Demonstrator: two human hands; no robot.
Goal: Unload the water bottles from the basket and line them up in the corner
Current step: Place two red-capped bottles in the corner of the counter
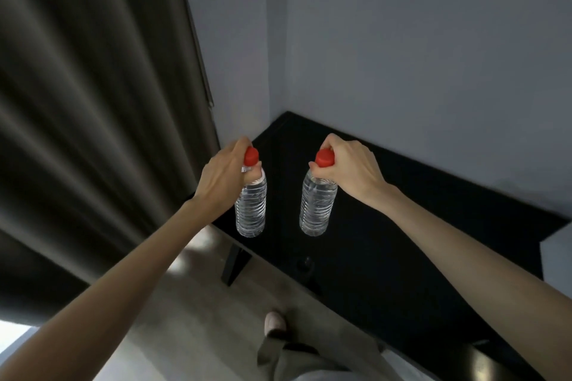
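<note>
Two clear water bottles with red caps hang upright over a black tabletop (pixel 402 195) that fits into the corner of two pale walls. My left hand (pixel 224 176) grips the left bottle (pixel 251 207) by its neck and cap. My right hand (pixel 346 164) grips the right bottle (pixel 317 207) the same way. Both bottles are near the table's left end, roughly a hand's width apart. Whether their bases touch the surface I cannot tell. No basket is in view.
A dark grey curtain (pixel 93 102) hangs along the left, close to the table's left end. A black table leg (pixel 235 263) stands on the light wooden floor. My foot (pixel 274 323) is by the table's front edge. A pale block (pixel 557 257) sits at the table's right.
</note>
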